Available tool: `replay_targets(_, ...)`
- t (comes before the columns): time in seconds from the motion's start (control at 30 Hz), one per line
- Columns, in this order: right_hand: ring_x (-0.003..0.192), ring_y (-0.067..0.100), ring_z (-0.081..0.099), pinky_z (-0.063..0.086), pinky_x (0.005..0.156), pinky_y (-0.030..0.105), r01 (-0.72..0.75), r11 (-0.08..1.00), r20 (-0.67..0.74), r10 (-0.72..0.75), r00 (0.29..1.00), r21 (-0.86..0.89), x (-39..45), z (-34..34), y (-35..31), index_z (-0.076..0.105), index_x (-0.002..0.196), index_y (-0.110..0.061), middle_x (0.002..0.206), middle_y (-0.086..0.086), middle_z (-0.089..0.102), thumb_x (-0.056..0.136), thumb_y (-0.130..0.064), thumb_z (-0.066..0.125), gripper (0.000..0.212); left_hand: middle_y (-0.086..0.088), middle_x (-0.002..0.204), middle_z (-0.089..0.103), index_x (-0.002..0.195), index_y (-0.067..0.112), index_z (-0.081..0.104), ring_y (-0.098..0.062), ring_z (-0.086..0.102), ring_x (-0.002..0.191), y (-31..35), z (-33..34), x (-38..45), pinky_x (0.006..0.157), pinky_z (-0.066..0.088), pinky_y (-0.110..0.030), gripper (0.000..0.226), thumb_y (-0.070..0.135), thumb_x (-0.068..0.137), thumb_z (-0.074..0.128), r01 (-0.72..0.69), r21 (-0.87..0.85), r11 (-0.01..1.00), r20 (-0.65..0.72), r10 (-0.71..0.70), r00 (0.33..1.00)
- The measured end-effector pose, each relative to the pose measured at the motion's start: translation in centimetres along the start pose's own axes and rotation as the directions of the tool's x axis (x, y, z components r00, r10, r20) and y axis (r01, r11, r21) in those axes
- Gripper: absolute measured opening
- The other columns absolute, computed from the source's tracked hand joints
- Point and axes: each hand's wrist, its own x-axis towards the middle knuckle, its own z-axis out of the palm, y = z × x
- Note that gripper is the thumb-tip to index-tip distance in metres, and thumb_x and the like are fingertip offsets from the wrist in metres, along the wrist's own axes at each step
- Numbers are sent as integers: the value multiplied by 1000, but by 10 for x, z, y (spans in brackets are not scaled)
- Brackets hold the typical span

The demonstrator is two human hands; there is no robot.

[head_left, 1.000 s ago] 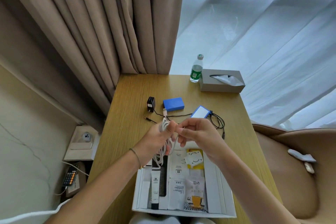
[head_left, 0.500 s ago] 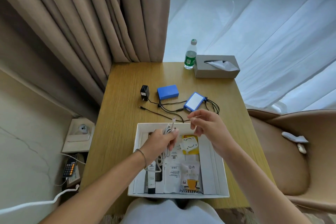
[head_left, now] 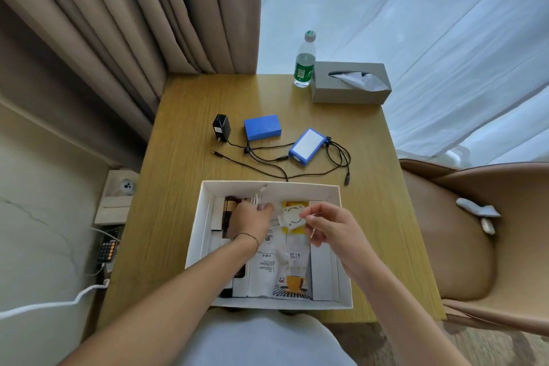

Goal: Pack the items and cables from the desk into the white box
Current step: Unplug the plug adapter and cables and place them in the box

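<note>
So the person is mid-drop with the white cable (head_left: 258, 198): the left hand (head_left: 251, 221) is down inside the white box (head_left: 344, 291), fingers curled around the bundled cable and tucking it into the far-left corner next to a dark bottle (head_left: 229, 207). The right hand (head_left: 331, 224) hovers over the middle of the box with fingers loosely bent; looks like it's holding nothing, though it's a bit blurry. A second ago both hands were up above the desk (head_left: 184, 187) working the cable into a coil, and since then the left has come down into the box while the right let go. Next job is probably to release the cable and reach to the far side for the black charger (head_left: 221, 128), the two blue packs (head_left: 262, 126) (head_left: 307, 145) and their tangled black wires (head_left: 338, 154), which will need gathering up first.
</note>
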Motion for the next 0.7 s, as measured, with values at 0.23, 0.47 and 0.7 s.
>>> replay_targets(0.23,58,14,56,47,55,21,-20,1000,34,19,999,5,7,-6,9,70,93,-3,66,6,64,96,6,52,20,-9,121,60,135,16,38,-30,63,104,0,14,-6,80,54,-38,57,17,87,68,-23,63,998,51,20,998)
replay_targets(0.47,64,22,55,46,58,28,24,999,62,-25,998,22,12,-6,2,70,92,-3,67,8,63,93,11,49,25,-1,107,67,130,22,51,-22,65,100,-1,20,-16,82,58,-39,52,32,84,74,-164,221,961,-6,170,985)
replay_targets(0.7,59,18,55,47,57,26,87,996,94,-86,992,-7,24,-10,-5,70,90,-3,63,5,64,92,11,50,25,-1,146,48,155,22,28,-22,42,136,2,4,-35,108,43,-39,86,43,85,71,-238,182,954,-24,246,969)
